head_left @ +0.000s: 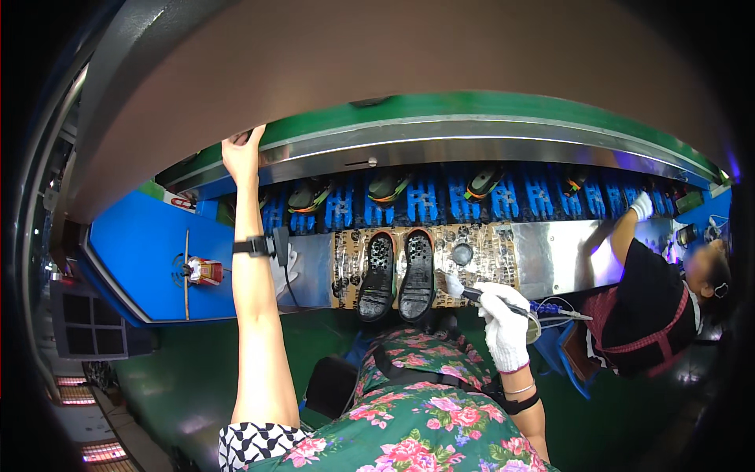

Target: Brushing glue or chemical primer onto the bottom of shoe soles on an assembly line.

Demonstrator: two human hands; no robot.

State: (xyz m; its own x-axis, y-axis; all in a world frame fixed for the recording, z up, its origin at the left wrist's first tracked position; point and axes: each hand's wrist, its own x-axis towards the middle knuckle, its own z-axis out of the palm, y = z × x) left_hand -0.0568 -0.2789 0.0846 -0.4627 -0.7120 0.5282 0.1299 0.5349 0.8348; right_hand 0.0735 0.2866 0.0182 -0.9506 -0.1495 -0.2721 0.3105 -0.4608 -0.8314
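My left hand [242, 157], bare, reaches up to the green belt [314, 126] at the far left. The brown overhang hides its fingertips, and a dark gap shows between thumb and fingers; whether it grips anything is hidden. My right hand [504, 322], in a white knit glove, is closed around the dark handle of a brush [452, 284] with pale bristles. The brush points left, just beside two black shoe soles [416, 275] [377, 275]. They lie side by side, treads up, on a taped cardboard sheet [503, 252]. A round grey lid-like disc [462, 254] lies right of them.
Behind the bench, several shoes [388, 186] sit on a blue slatted rack [422, 203]. The brown overhang [377, 55] spans the top. A blue table [157, 267] stands left. At right, a co-worker [649, 299] reaches a gloved hand toward the rack. A pale cup [534, 326] is beside my right hand.
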